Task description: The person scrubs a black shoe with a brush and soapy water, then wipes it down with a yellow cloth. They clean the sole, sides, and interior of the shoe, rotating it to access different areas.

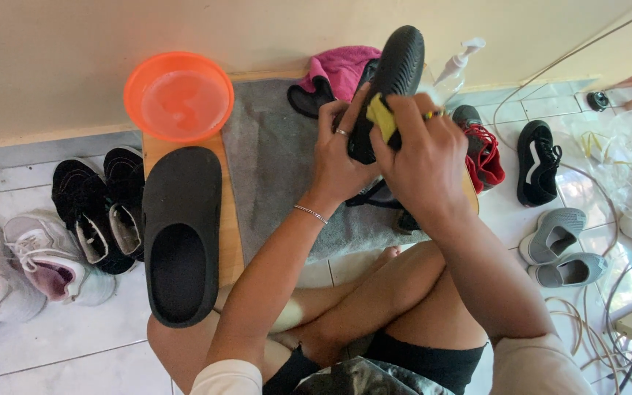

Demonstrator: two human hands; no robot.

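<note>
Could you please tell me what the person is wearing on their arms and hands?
Both forearms are bare. The left hand has a thin ring on one finger, and a slim silver chain bracelet sits at that wrist. The right hand wears a ring too, partly hidden. Light, cream-coloured short sleeves cover the upper arms.

Home floor — tiled floor (pixel 74 344), shoe rows (pixel 96 212), wash basin (pixel 178 96).

L hand (pixel 338 157) & R hand (pixel 422 157) raised together, fingers curled in grip, forearms converging.
</note>
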